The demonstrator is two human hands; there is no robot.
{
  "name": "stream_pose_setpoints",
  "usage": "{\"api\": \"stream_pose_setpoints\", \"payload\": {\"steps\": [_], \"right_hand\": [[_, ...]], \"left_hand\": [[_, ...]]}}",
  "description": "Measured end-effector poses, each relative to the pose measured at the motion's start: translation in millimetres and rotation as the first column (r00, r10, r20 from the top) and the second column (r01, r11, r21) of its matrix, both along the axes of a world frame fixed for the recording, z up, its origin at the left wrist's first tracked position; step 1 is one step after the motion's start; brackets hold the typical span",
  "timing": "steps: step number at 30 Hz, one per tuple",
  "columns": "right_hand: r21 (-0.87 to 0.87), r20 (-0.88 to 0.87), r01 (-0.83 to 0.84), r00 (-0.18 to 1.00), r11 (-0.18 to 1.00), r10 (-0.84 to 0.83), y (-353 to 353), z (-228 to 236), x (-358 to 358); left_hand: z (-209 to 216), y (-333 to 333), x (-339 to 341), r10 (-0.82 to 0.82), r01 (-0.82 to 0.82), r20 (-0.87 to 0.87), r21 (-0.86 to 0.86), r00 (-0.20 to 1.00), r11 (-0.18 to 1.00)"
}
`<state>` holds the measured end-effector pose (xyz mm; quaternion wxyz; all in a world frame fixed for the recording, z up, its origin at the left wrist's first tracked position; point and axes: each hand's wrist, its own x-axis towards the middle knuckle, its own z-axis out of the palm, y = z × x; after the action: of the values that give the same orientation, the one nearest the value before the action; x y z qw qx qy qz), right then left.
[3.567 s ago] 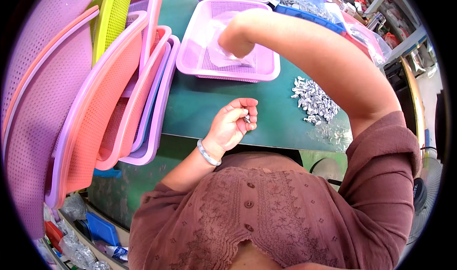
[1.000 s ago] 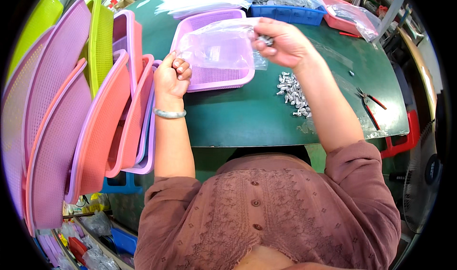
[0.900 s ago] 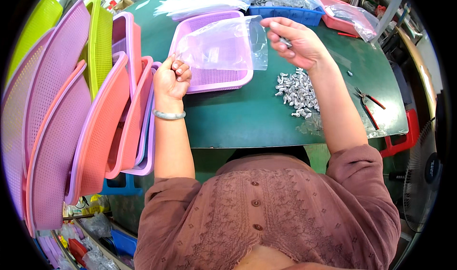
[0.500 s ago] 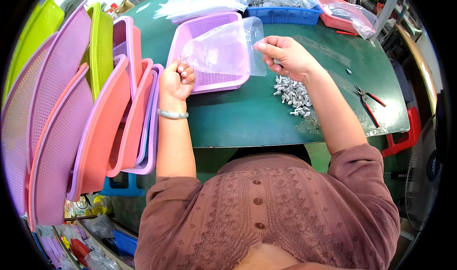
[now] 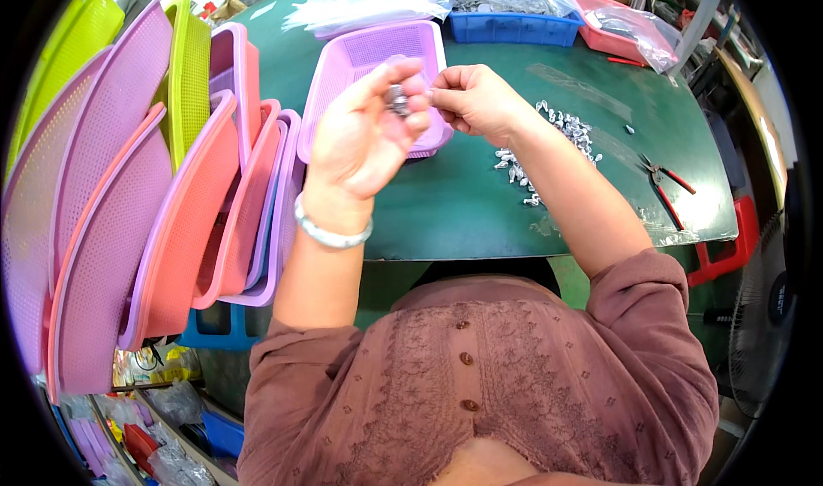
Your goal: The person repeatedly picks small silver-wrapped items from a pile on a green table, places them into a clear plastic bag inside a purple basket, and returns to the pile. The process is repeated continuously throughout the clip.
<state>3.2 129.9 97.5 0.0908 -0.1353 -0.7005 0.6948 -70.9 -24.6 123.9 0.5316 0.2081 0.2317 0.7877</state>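
Observation:
My left hand point(image 5: 356, 143) is raised over the near side of a lavender plastic basket point(image 5: 420, 36), palm up with fingers curled. Small grey metal pieces point(image 5: 397, 100), blurred, rest against its fingers. Close beside those fingertips is my right hand point(image 5: 476, 100), its thumb and forefinger pinched together; what they hold, if anything, is too small to make out. A pile of small silvery metal pieces point(image 5: 566, 126) lies on the green table, partly hidden behind my right forearm.
Stacked lavender, coral and lime baskets point(image 5: 184, 220) stand at the left. Red-handled pliers point(image 5: 660, 186) lie at the right. Along the back are clear plastic bags point(image 5: 369, 2), a blue tray point(image 5: 514, 30) and a pink tray point(image 5: 613, 36). A fan point(image 5: 754, 315) stands at the lower right.
The clear bag stretched between my hands no longer shows plainly. My left hand has moved right and turned palm up, showing metal pieces. My right hand has shifted slightly left.

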Motion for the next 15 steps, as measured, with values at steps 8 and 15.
{"api": "stream_pose_setpoints", "payload": {"steps": [8, 15], "right_hand": [[-0.064, 0.033, 0.014, 0.999, 0.998, -0.012, -2.3, -10.4, 5.0], [-0.147, 0.052, 0.021, 0.999, 0.989, -0.013, -0.8, -18.3, 9.7]], "left_hand": [[-28.3, 9.6, -8.2, 0.189, -0.172, 0.189, -0.105, 0.964, 0.979], [-36.4, 4.7, -7.5, 0.241, -0.221, 0.223, -0.111, 0.944, 0.969]]}}
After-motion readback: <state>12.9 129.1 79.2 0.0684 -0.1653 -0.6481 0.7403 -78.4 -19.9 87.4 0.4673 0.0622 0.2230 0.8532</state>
